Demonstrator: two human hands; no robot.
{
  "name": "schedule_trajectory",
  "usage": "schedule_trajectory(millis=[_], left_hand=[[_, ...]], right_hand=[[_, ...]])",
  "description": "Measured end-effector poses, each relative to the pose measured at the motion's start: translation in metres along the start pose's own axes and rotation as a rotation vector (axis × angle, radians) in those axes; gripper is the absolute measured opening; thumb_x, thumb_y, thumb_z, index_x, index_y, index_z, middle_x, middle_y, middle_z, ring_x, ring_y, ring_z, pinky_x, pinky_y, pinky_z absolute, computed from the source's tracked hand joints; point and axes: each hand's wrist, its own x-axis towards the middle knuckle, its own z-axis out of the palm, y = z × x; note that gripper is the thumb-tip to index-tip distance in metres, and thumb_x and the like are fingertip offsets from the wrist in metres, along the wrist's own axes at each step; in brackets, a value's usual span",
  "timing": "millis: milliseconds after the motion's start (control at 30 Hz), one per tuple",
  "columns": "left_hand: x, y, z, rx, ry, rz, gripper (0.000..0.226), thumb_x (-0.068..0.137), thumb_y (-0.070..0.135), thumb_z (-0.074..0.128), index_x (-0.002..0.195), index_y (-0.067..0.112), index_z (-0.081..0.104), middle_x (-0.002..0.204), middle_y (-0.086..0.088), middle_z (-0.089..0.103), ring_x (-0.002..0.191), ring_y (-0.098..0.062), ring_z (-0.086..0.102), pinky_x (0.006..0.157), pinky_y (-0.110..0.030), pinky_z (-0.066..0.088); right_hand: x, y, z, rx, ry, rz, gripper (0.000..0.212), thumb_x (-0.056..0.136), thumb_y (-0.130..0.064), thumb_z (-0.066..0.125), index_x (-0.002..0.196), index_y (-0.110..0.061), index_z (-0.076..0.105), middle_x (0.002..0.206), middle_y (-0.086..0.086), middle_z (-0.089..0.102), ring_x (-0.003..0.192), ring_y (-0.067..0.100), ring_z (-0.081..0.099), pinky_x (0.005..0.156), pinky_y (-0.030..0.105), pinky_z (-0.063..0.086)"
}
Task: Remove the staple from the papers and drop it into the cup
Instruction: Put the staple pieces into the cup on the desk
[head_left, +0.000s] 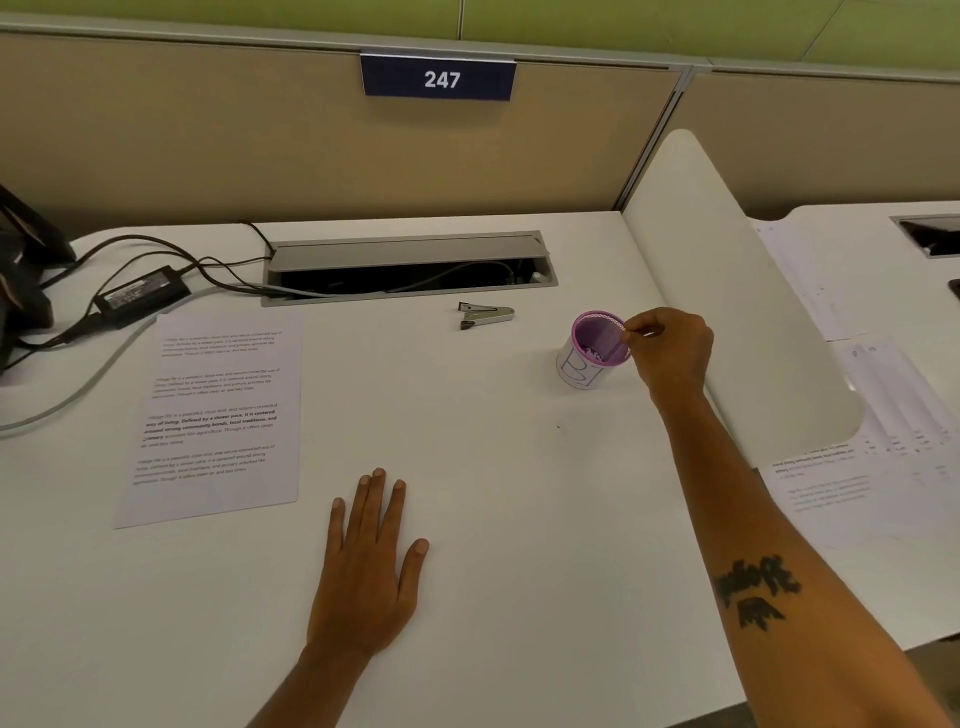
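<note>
A printed sheet of papers (213, 410) lies flat at the left of the white desk. A purple mesh cup (597, 345) with a white label stands at the right, with several small staples at its bottom. My right hand (672, 351) hovers at the cup's right rim, thumb and forefinger pinched together over the opening; the staple between them is too small to make out. My left hand (371, 561) rests flat on the desk, fingers straight, holding nothing. A metal staple remover (485, 316) lies on the desk left of the cup.
An open cable tray (410, 267) runs along the back of the desk. A black power adapter (140, 296) and cables sit at the back left. A white divider (727, 291) stands right of the cup, with more papers (852, 467) beyond it.
</note>
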Motion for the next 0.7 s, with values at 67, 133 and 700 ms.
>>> schedule_trajectory(millis=[67, 133, 700], left_hand=[[0.000, 0.000, 0.000, 0.002, -0.002, -0.002, 0.073, 0.107, 0.052, 0.030, 0.170, 0.018, 0.014, 0.180, -0.005, 0.005, 0.167, -0.021, 0.003, 0.134, -0.055, 0.015], [0.000, 0.000, 0.000, -0.001, -0.003, -0.001, 0.073, 0.107, 0.052, 0.031, 0.169, 0.018, 0.014, 0.180, -0.005, 0.005, 0.167, -0.021, 0.003, 0.134, -0.055, 0.014], [0.000, 0.001, -0.002, -0.028, -0.007, -0.004, 0.073, 0.107, 0.052, 0.030, 0.170, 0.020, 0.013, 0.180, -0.004, 0.006, 0.167, -0.020, 0.003, 0.134, -0.055, 0.014]], right_hand=[[0.000, 0.002, 0.001, 0.013, 0.010, 0.013, 0.012, 0.082, -0.002, 0.077, 0.084, -0.013, 0.080, 0.083, 0.004, 0.078, 0.073, 0.017, 0.071, 0.067, 0.020, 0.054], [-0.002, 0.005, 0.001, 0.027, 0.024, 0.001, 0.012, 0.082, -0.003, 0.076, 0.085, -0.013, 0.080, 0.084, 0.002, 0.079, 0.072, 0.014, 0.070, 0.063, 0.011, 0.047], [-0.171, 0.056, 0.053, -0.239, -0.247, 0.067, 0.054, 0.097, -0.038, 0.065, 0.144, -0.014, 0.055, 0.150, 0.010, 0.048, 0.138, 0.035, 0.041, 0.108, 0.053, 0.039]])
